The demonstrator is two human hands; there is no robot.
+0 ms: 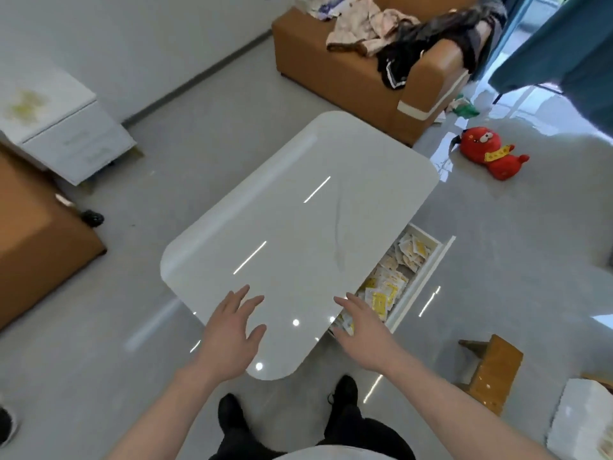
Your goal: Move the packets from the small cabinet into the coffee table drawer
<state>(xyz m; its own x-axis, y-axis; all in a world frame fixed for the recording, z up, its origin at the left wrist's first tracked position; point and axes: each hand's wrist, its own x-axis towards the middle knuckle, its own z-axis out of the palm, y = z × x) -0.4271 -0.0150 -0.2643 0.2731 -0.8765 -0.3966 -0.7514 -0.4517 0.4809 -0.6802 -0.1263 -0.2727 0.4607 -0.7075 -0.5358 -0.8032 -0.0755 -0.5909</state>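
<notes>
Standing at the near end of the white desk (292, 227), both hands out, palms down, nothing held. Left hand (230, 336) over the near left corner of the desk top, fingers (240, 295) spread wide and straight. Right hand (361, 330) over the near right edge, fingers (348, 303) likewise wide and relaxed. Cannot tell whether either palm touches the glossy top or hangs just above it.

Drawer (416, 280) pulled open from the desk's right side, just beyond and to the right of the right fingers. Packets (386, 287), white and yellow, heaped loose along its whole visible length; the nearest ones just past the right fingertips, partly hidden under the hand.

Small cabinet (63, 127), white with drawer fronts, far beyond and to the left of the left fingers, well apart from the desk; blurred yellowish patches on its top and fronts, too soft to identify.

Orange sofa (358, 78) beyond the far end of the desk, strewn with clothes (391, 31). Red plush toy (491, 151) on the floor far ahead and right of the right fingers. Small wooden stool (494, 370) on the floor right of the right wrist. Dark shoes (288, 406) below, between the forearms.
</notes>
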